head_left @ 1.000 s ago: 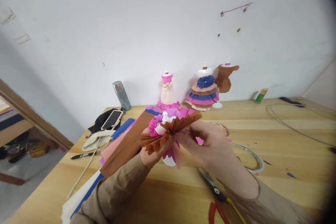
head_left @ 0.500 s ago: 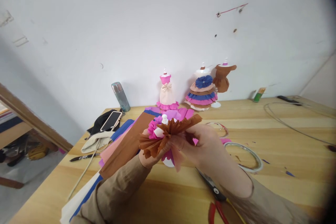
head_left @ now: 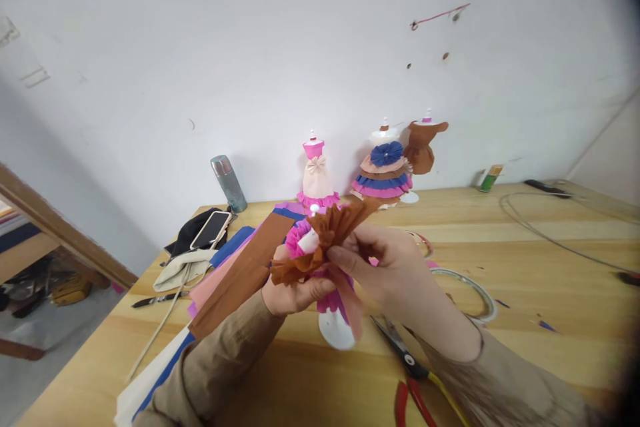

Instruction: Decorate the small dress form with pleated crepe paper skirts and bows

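In front of me is a small dress form tipped toward me, its white round base point(head_left: 336, 335) low and its white knob near the top. Magenta ruffled paper and a pale pink strip point(head_left: 351, 307) dress it. My left hand point(head_left: 293, 293) is wrapped round the dress form from the left. A gathered piece of brown crepe paper point(head_left: 343, 221) fans out across its upper front. My right hand point(head_left: 387, 263) pinches this brown paper near its middle, thumb against the folds. The form's waist is hidden behind the paper and fingers.
Three dressed forms, one pink and cream point(head_left: 316, 173), one tiered point(head_left: 383, 173), one brown point(head_left: 421, 147), stand by the wall. Coloured paper sheets point(head_left: 235, 273), a phone point(head_left: 212, 229) and a flask point(head_left: 229, 183) lie or stand left. Scissors point(head_left: 400, 347) and a white ring point(head_left: 490, 300) are right.
The dress form has tilted, so its base shows more, lower and further right. The brown paper is bunched more upright, and my right thumb has shifted slightly on it.
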A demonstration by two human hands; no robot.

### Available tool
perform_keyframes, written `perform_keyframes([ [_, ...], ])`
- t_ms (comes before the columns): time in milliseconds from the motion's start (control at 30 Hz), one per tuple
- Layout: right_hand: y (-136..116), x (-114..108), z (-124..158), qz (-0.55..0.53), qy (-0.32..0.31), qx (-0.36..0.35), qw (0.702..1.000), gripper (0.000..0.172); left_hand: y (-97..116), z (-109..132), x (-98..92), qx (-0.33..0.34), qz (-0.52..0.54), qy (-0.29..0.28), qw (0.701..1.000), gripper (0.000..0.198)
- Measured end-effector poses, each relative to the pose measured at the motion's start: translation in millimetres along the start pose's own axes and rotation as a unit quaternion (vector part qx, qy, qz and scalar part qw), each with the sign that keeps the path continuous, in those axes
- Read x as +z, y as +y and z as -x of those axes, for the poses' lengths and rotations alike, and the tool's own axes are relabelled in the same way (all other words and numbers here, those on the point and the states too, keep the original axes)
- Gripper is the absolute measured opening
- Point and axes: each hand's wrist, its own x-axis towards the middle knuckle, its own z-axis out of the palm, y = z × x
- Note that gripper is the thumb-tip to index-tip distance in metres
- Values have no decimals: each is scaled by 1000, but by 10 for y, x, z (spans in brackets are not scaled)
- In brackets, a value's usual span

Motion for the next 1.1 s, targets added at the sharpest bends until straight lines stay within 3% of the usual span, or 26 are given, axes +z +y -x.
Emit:
perform_keyframes([
  [100, -4, -30, -2, -1, -8, -3, 1000, 32, -65, 46, 20, 35, -87, 14, 996, 18],
  [233, -24, -55, -12, -28, -55, 19, 998, 28, -127, 85, 48, 60, -178, 72, 980, 18],
  [433, -28, -113, -21, -76, -107, 33, 991, 28, -156, 55, 39, 52, -110, 70, 990, 30],
  [700, -61, -115, -15, -104, -118, 37, 987, 33, -171, 46, 54, 2, -52, -26, 998, 45],
  [833, -79, -119, -31, -87, -128, 46, 987, 34, -158, 43, 78, 12, -30, -1, 999, 41],
  [967, -106, -227, -70, -59, -124, 29, 990, 35, -163, 29, 65, 50, -53, 84, 994, 37],
  [1100, -121, -404, -106, -20, -85, 20, 996, 34, -159, -4, 54, 47, -16, 68, 996, 37],
])
